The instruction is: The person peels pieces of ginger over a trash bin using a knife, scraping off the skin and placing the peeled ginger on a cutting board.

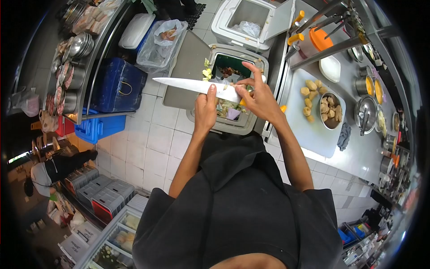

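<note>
A long white-bladed knife [179,84] lies level over an open waste bin [244,127], tip pointing left. My right hand [260,98] is at the wide heel end of the blade, thumb on the blade and forefinger lifted; the handle is mostly hidden under the palm. My left hand [205,107] pinches the blade at mid-length, thumb on top. Bits of food cling to the blade near my right thumb. Food scraps [228,71] lie in the bin below.
To the right, a white cutting board [309,130] holds fried pieces and a metal bowl [330,110]; pots stand beyond it. A white cooler [251,20] is behind the bin. Blue bag [118,85] and crates [101,127] are at left. Another person [58,168] stands far left.
</note>
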The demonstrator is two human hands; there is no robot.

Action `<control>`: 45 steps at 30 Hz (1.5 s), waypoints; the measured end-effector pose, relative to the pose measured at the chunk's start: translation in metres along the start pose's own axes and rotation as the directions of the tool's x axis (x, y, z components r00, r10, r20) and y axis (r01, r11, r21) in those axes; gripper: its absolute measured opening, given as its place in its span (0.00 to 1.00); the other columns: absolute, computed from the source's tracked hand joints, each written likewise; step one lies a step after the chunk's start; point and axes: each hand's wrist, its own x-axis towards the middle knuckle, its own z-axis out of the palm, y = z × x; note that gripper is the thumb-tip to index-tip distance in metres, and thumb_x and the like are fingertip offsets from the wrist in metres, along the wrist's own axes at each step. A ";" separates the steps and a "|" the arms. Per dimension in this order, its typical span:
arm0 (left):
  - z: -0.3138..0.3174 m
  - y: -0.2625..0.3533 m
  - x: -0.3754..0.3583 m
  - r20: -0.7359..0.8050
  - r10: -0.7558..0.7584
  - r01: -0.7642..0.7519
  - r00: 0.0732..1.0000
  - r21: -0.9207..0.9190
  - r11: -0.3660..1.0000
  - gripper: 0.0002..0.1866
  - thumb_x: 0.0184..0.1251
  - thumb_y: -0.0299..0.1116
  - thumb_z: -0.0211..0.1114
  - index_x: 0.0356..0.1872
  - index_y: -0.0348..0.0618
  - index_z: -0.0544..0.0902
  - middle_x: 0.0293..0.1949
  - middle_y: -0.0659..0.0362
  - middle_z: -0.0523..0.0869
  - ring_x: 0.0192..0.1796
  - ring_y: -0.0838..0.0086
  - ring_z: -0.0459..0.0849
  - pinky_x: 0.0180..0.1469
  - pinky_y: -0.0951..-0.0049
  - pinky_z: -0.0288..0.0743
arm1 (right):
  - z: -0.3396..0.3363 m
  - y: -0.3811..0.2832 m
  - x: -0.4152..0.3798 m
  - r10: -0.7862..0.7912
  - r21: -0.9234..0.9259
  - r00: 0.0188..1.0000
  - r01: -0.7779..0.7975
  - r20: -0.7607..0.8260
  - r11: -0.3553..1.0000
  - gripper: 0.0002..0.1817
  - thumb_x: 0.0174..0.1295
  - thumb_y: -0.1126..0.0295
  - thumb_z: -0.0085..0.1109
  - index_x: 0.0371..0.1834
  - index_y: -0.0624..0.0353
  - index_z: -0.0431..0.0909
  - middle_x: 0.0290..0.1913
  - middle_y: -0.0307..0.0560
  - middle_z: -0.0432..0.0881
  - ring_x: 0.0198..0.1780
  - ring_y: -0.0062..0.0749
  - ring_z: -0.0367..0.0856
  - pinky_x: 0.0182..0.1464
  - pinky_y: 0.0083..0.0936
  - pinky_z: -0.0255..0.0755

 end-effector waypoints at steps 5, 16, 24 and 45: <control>-0.001 -0.004 -0.001 -0.004 0.017 -0.016 1.000 0.154 0.988 0.27 0.79 0.47 0.49 0.31 0.30 0.80 0.20 0.53 0.78 0.26 0.70 0.74 0.32 0.62 0.67 | 0.008 0.018 0.005 0.032 -0.074 0.983 -0.046 -0.183 0.996 0.38 0.70 0.63 0.56 0.76 0.65 0.46 0.52 0.68 0.83 0.51 0.59 0.85 0.54 0.41 0.75; 0.007 -0.001 -0.003 0.080 -0.055 0.051 0.995 0.056 0.997 0.26 0.80 0.46 0.45 0.32 0.32 0.79 0.21 0.57 0.77 0.23 0.71 0.72 0.31 0.65 0.66 | 0.011 0.020 0.011 -0.017 -0.345 0.999 -0.002 -0.052 0.939 0.33 0.68 0.43 0.55 0.60 0.62 0.74 0.39 0.66 0.85 0.44 0.60 0.84 0.51 0.43 0.75; 0.010 -0.002 -0.005 0.301 -0.086 0.283 0.950 -0.709 0.646 0.25 0.80 0.42 0.40 0.64 0.37 0.75 0.33 0.64 0.76 0.29 0.80 0.67 0.35 0.76 0.67 | 0.007 0.011 0.002 0.069 -0.256 0.996 -0.082 -0.061 0.963 0.35 0.64 0.40 0.58 0.51 0.67 0.78 0.39 0.63 0.84 0.42 0.56 0.83 0.47 0.42 0.74; 0.011 -0.034 0.002 -0.002 0.577 -0.574 0.817 0.102 0.813 0.23 0.71 0.43 0.55 0.55 0.33 0.69 0.47 0.51 0.74 0.45 0.63 0.75 0.48 0.65 0.71 | 0.032 -0.028 -0.022 0.015 -0.332 0.966 0.074 0.257 0.940 0.55 0.57 0.36 0.61 0.79 0.58 0.49 0.38 0.71 0.82 0.40 0.65 0.82 0.44 0.46 0.74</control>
